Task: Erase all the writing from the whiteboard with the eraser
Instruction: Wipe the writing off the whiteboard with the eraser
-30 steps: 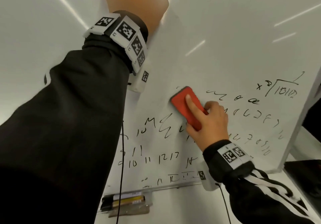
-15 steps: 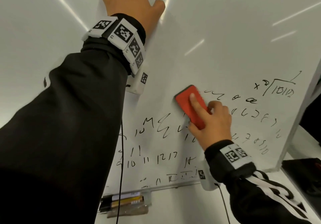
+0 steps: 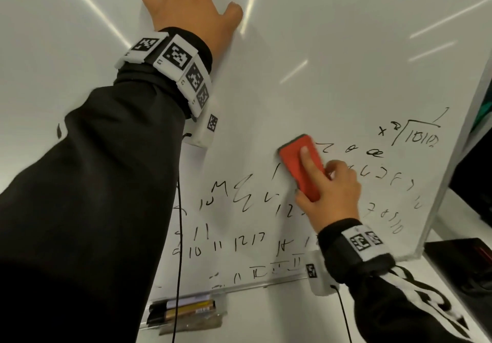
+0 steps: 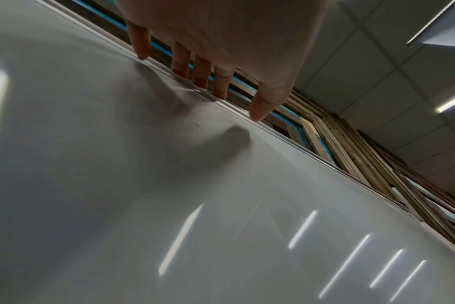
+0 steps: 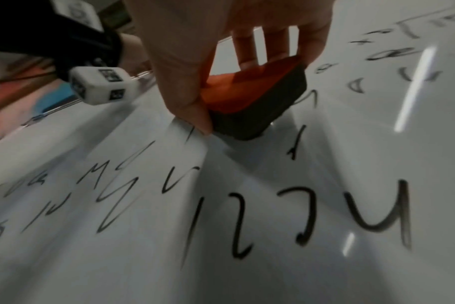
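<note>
Black sleeve cloth (image 3: pixel 80 196) fills the near left of the head view and hides the lower left part of the whiteboard (image 3: pixel 332 63). Below the board's bottom edge a clear tray (image 3: pixel 186 313) holds markers lying lengthwise; its left end is cut off by the sleeve, and how many markers lie in it is hard to tell. Black writing (image 3: pixel 245 244) covers the lower right of the board, some of it hidden behind the right wrist. The right hand (image 3: pixel 330 191) grips the eraser (image 3: pixel 299 167), red on its back and dark on the felt face that lies flat against the board. The forefinger stretches along the red back, the thumb presses the near side, and the other fingers curl over the far side. The eraser sits at the upper edge of the writing, its long axis tilted, pointing up and to the left. Farther up, the left hand (image 3: pixel 191 4) presses flat on the bare board, fingers straight and slightly spread, their tips reaching the top frame (image 4: pixel 286 139); the head view cuts them off.
</note>
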A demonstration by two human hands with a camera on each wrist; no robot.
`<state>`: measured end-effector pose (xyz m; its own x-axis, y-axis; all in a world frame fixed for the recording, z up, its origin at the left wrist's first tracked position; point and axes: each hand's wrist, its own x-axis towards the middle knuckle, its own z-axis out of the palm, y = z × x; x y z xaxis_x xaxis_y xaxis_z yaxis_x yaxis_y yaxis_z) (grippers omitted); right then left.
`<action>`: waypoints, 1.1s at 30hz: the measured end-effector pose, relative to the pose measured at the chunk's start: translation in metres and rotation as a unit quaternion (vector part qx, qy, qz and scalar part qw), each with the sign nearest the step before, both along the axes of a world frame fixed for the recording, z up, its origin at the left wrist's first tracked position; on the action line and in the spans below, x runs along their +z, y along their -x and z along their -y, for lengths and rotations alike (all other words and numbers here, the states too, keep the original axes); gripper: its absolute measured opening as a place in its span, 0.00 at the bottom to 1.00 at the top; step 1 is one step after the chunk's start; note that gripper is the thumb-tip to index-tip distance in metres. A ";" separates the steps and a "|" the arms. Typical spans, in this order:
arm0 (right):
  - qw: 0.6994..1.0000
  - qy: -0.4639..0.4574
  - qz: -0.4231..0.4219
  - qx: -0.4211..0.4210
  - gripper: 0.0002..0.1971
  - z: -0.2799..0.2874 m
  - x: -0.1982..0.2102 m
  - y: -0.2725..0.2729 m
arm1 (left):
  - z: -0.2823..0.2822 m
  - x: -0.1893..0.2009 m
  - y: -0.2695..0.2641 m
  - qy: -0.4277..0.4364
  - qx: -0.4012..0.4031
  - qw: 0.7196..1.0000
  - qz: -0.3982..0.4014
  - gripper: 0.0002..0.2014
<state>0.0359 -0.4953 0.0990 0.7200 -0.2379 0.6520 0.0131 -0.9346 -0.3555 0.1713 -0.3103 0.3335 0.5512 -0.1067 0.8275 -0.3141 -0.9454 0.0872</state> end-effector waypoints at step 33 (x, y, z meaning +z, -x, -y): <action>0.998 0.008 -0.041 -0.043 0.42 0.086 0.000 0.012 | 0.013 -0.002 0.002 0.069 0.008 0.998 0.014 0.28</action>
<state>0.0240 -0.5810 0.0993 0.7488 -0.2908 0.5956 -0.0964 -0.9368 -0.3362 0.1689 -0.3230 0.3314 0.5290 0.0175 0.8484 -0.3024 -0.9303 0.2077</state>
